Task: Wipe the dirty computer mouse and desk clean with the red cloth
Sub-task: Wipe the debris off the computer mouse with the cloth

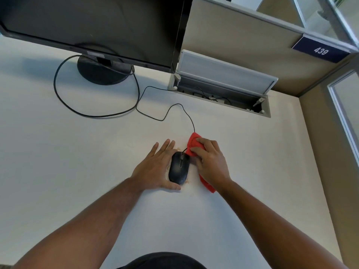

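Red cloth [194,145] bunched under the right hand [210,164], fingers curled over and pressing it flat to the desk [77,152] just right of the black mouse [178,167] — front edge of the cloth touching the mouse's right front corner, a tail trailing out behind the wrist. Left hand [155,169] spread open and flat along the mouse's left side, thumb hooked round its rear edge, gripping nothing, only bracing. Mouse upright, centre of the desk, cord [136,105] running off the nose under the cloth and looping back toward the cable hatch.

Looks like the wiping step proper, working at the mouse's right flank and the desk beside it. Brownish crumbs or smear [186,183] showing round the rear of the mouse and a speck near its nose, so probably early to midway. Next move likely calls for dragging the cloth over the mouse's top, or lifting the mouse clear to reach the grime beneath — with care not to snag the cord.

White, matte, smooth desktop, easy to slide across. Black monitor [93,26] on a round stand at the rear left; open cable hatch [223,88] rear right; beige cubicle partition [242,45] behind, bearing a blue plate [320,50] marked 439.
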A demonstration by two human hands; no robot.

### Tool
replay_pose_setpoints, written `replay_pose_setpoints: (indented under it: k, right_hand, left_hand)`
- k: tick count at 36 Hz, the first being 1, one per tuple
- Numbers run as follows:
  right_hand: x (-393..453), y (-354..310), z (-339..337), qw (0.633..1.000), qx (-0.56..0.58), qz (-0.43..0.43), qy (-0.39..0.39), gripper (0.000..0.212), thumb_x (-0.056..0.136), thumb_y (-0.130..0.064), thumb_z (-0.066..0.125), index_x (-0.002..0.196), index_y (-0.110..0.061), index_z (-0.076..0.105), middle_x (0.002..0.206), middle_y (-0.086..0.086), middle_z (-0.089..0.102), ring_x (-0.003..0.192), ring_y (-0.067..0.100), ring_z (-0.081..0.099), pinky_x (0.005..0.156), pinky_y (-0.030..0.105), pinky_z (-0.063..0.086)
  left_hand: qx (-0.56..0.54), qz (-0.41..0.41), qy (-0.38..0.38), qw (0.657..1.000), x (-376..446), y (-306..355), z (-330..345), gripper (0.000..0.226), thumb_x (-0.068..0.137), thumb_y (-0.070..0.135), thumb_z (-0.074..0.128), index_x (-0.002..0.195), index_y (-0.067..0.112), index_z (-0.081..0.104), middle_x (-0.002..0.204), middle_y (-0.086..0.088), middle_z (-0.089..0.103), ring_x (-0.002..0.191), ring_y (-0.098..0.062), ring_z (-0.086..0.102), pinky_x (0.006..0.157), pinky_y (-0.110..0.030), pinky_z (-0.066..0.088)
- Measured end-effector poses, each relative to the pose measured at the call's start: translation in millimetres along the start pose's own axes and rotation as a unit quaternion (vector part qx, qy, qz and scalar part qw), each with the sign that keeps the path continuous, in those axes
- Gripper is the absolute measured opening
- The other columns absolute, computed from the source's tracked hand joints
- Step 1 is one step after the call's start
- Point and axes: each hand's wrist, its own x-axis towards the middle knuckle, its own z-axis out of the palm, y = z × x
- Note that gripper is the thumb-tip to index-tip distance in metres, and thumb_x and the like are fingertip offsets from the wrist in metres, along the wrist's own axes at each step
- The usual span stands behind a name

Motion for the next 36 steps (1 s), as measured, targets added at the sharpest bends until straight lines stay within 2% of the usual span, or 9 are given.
replay_pose_setpoints:
  k: [4, 6, 11, 15, 19, 23, 27, 31, 36]
  right_hand:
    - [-13.1, -4.7, 9.9, 0.994, -0.013, -0.096, 0.043, 0.025, 0.089, -0.016, 0.067, 0.113, -0.02, 0.074, 0.137, 0.006, 0.061, 0.121, 0.031, 0.052, 0.089, 0.044, 0.052]
    - [-17.3, -4.1, 14.7, 0.988, -0.041, -0.143, 0.03, 0.028, 0.09, -0.017, 0.068, 0.117, -0.019, 0.073, 0.139, 0.007, 0.061, 0.122, 0.033, 0.054, 0.091, 0.045, 0.05]
    - [-9.8, 3.5, 11.5, 0.998, -0.058, -0.027, -0.014, 0.032, 0.099, -0.025, 0.061, 0.13, -0.028, 0.067, 0.152, 0.001, 0.049, 0.135, 0.029, 0.042, 0.103, 0.048, 0.047]
    - [-10.8, 3.1, 3.3, 0.999, -0.009, 0.0, 0.032, 0.024, 0.094, -0.019, 0.062, 0.114, -0.022, 0.075, 0.138, 0.0, 0.061, 0.125, 0.025, 0.049, 0.098, 0.042, 0.051]
    - [-21.3, -6.5, 6.0, 0.99, 0.036, -0.093, 0.099, 0.017, 0.086, -0.011, 0.057, 0.089, -0.014, 0.073, 0.114, 0.002, 0.069, 0.103, 0.027, 0.057, 0.081, 0.04, 0.052]
    - [-27.8, -11.6, 12.8, 0.98, 0.006, -0.19, 0.062, 0.011, 0.085, -0.011, 0.06, 0.092, -0.014, 0.069, 0.114, 0.002, 0.069, 0.103, 0.028, 0.057, 0.08, 0.037, 0.049]
    - [-13.6, -4.4, 10.0, 0.988, -0.054, -0.142, 0.006, 0.013, 0.089, -0.016, 0.067, 0.102, -0.016, 0.068, 0.126, -0.002, 0.065, 0.111, 0.029, 0.053, 0.081, 0.041, 0.049]
    - [5.1, 4.5, -4.1, 0.99, -0.11, -0.049, -0.068, 0.031, 0.096, -0.019, 0.061, 0.126, -0.024, 0.064, 0.145, -0.004, 0.054, 0.13, 0.026, 0.044, 0.103, 0.044, 0.045]
    - [5.5, -2.9, -15.7, 0.998, -0.06, -0.022, 0.03, 0.026, 0.089, -0.013, 0.073, 0.114, -0.018, 0.073, 0.132, 0.001, 0.066, 0.12, 0.03, 0.053, 0.094, 0.048, 0.052]
  left_hand:
    - [0.003, 0.002, 0.0, 1.0, -0.2, -0.1, 0.4, 0.13, 0.059, 0.09, 0.071, 0.159, 0.024, 0.021, 0.176, -0.001, 0.008, 0.16, -0.01, -0.014, 0.13, -0.042, -0.005]
    - [0.001, 0.003, 0.001, 1.0, 0.0, 0.3, 0.4, 0.13, 0.059, 0.089, 0.071, 0.159, 0.024, 0.021, 0.176, -0.001, 0.008, 0.16, -0.011, -0.013, 0.13, -0.042, -0.005]
    - [-0.003, 0.0, -0.004, 1.0, -0.3, 0.1, -0.3, 0.13, 0.057, 0.09, 0.072, 0.159, 0.024, 0.024, 0.176, 0.0, 0.007, 0.159, -0.009, -0.015, 0.13, -0.042, -0.005]
    - [-0.004, 0.001, 0.001, 1.0, -0.1, 0.5, -0.3, 0.13, 0.057, 0.089, 0.073, 0.159, 0.024, 0.024, 0.176, -0.001, 0.009, 0.16, -0.01, -0.013, 0.13, -0.042, -0.004]
    - [-0.002, 0.003, 0.001, 1.0, -0.6, 0.7, -0.1, 0.13, 0.058, 0.089, 0.072, 0.158, 0.023, 0.023, 0.176, -0.002, 0.009, 0.161, -0.012, -0.012, 0.13, -0.043, -0.004]
    - [-0.002, 0.003, 0.001, 1.0, -0.9, 1.5, -1.2, 0.131, 0.058, 0.088, 0.073, 0.159, 0.024, 0.021, 0.176, -0.002, 0.008, 0.161, -0.012, -0.012, 0.13, -0.042, -0.005]
    - [0.003, 0.001, 0.001, 1.0, -0.8, 2.0, -1.6, 0.131, 0.059, 0.087, 0.073, 0.16, 0.021, 0.023, 0.176, 0.0, 0.007, 0.16, -0.01, -0.015, 0.13, -0.04, -0.008]
    - [-0.004, 0.0, 0.001, 1.0, -1.0, 3.2, -3.3, 0.13, 0.057, 0.087, 0.074, 0.159, 0.024, 0.026, 0.176, 0.002, 0.007, 0.159, -0.007, -0.016, 0.129, -0.037, -0.01]
    - [-0.007, 0.0, -0.001, 1.0, -1.3, 4.5, -5.1, 0.13, 0.056, 0.087, 0.075, 0.159, 0.025, 0.027, 0.175, 0.0, 0.01, 0.16, -0.008, -0.013, 0.129, -0.037, -0.01]
